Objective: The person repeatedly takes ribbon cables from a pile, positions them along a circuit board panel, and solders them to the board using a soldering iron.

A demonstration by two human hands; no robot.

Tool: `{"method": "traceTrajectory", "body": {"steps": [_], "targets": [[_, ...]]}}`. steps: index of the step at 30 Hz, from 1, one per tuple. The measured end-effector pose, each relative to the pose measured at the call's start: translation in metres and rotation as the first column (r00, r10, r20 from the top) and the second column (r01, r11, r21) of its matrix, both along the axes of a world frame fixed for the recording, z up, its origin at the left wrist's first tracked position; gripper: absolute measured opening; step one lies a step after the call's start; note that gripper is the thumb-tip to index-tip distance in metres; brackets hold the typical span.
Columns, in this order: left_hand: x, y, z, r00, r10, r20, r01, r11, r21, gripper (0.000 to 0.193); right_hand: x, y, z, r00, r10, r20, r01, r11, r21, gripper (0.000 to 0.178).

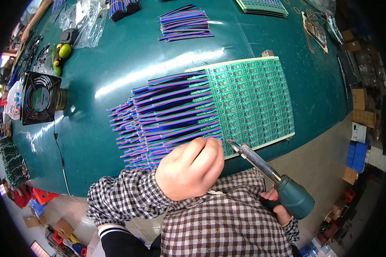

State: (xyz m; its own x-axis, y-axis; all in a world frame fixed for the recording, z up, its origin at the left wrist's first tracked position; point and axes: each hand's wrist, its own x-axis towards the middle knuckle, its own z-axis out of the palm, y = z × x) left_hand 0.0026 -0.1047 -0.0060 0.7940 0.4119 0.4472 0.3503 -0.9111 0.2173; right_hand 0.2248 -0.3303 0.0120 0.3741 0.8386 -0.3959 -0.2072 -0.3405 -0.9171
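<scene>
A large green circuit board panel [255, 103] lies on the table, with many rows of small parts. Ribbon wires [171, 107] in blue, red, green and black run from its left side in layered rows. Over the panel's near left corner, my left hand [191, 169] is closed in a pinch; its fingers hide whatever is between them. My right hand [282, 214], partly hidden, grips the green handle of a soldering iron [296, 197]. The iron's tip points up and left at the panel's near edge, just right of my left fingertips.
A loose bundle of ribbon wires [186, 23] lies farther back, and more boards [263, 7] are stacked at the far edge. On the left stand a square black fan [40, 98] with a cord, a green fruit [65, 51] and a plastic bag [83, 21]. Cartons [359, 98] stand at the right.
</scene>
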Motion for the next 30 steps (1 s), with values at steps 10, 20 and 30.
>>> {"method": "traceTrajectory", "body": {"steps": [10, 20, 30], "targets": [[0.0000, -0.0011, -0.0024, 1.000, 0.007, 0.006, -0.007, 1.000, 0.010, 0.033, -0.0035, 0.0032, 0.0003, 1.000, -0.026, 0.007, 0.026, 1.000, -0.005, 0.068], [0.0006, -0.0012, -0.0028, 1.000, 0.012, 0.015, -0.013, 1.000, 0.013, 0.032, -0.0021, -0.0007, -0.0026, 1.000, -0.020, -0.006, 0.020, 1.000, -0.011, 0.067], [0.0015, -0.0016, -0.0038, 0.999, 0.019, 0.026, -0.019, 1.000, 0.017, 0.031, -0.0021, 0.0000, -0.0018, 1.000, 0.001, 0.012, -0.001, 1.000, -0.017, 0.066]]}}
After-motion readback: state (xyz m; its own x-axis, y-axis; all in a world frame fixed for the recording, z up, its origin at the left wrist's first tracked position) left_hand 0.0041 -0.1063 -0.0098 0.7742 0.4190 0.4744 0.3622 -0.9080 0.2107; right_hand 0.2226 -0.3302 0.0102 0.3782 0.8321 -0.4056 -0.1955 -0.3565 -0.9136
